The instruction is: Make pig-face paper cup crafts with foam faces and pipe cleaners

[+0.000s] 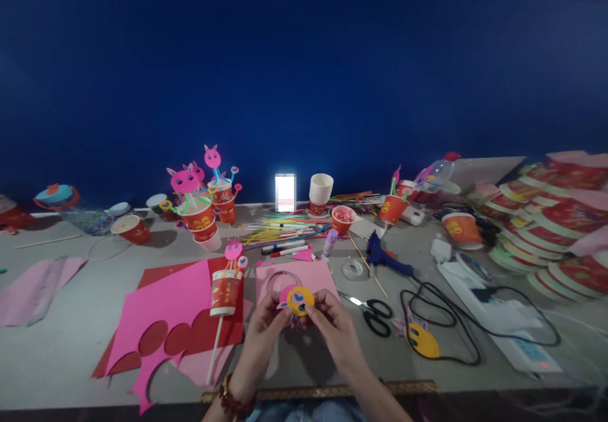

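Observation:
A yellow paper disc (306, 300) with pink and blue oval pieces on it is held between both hands near the table's front edge. My left hand (268, 317) pinches its left side, where pink paper shows behind the yellow. The fingertips of my right hand (331, 320) press on its right side. Beneath and behind the hands lies a pink sheet (316, 274). Black-handled scissors (375, 311) rest just right of my right hand. To the left, a red cup (225, 292) carries a pink pig face and stands on a white stick.
Pink and red sheets (164, 295) with cut-outs lie left. A blue glue gun (387, 258), its cable and a white power strip (503, 320) are right. Another yellow face (422, 339) lies by the cable. Decorated cups (197, 219), pipe cleaners (285, 225) and stacked cups (322, 189) are at the back.

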A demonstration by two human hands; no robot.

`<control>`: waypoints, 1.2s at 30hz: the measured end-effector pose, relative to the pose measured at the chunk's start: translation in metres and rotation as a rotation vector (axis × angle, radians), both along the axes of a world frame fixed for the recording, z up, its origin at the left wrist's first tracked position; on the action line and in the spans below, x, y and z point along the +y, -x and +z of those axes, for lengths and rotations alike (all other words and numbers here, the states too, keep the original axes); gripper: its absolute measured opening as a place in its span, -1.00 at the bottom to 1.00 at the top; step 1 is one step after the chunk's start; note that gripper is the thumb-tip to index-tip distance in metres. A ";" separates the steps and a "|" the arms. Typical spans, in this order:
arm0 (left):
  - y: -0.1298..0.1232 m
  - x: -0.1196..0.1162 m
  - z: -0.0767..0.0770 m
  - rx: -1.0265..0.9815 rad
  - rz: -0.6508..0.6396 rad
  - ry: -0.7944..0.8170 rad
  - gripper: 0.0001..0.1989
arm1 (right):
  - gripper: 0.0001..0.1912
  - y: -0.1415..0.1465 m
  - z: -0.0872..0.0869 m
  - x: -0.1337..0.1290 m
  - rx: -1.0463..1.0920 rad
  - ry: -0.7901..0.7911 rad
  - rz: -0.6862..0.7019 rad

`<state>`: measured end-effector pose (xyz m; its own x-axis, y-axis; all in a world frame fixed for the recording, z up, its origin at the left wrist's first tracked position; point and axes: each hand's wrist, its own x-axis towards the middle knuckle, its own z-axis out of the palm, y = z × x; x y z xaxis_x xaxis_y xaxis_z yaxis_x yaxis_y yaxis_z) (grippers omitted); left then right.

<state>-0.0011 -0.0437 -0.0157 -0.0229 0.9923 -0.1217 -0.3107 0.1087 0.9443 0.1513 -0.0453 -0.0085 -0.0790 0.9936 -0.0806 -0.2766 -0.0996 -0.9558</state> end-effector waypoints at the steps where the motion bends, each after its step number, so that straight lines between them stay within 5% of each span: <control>1: 0.001 0.001 0.000 0.021 -0.018 0.000 -0.71 | -0.64 0.001 -0.001 -0.001 -0.025 -0.006 0.009; 8: 0.019 0.027 -0.002 0.795 -0.238 -0.340 -0.70 | -0.72 -0.033 -0.005 0.001 -0.397 -0.043 0.100; 14: 0.006 0.041 0.006 1.035 -0.409 -0.480 -0.61 | -0.75 -0.102 0.015 0.017 -0.764 -0.158 -0.150; 18: -0.015 0.044 0.012 1.163 -0.456 -0.550 -0.63 | -0.74 -0.122 0.022 0.024 -0.955 -0.223 -0.218; 25: -0.034 0.062 0.002 1.344 -0.428 -0.623 -0.72 | -0.73 -0.122 0.020 0.032 -1.076 -0.276 -0.178; 30: -0.033 0.057 0.005 1.419 -0.378 -0.634 -0.74 | -0.73 -0.120 0.036 0.048 -1.152 -0.359 -0.159; 36: -0.027 0.042 0.003 1.429 -0.419 -0.661 -0.51 | -0.83 -0.067 0.051 0.081 -1.235 -0.512 0.070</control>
<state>0.0263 -0.0014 -0.0125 0.5328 0.8254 0.1866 0.7551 -0.5633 0.3354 0.2184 0.0357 0.0424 -0.2768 0.9299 0.2421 0.7805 0.3646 -0.5078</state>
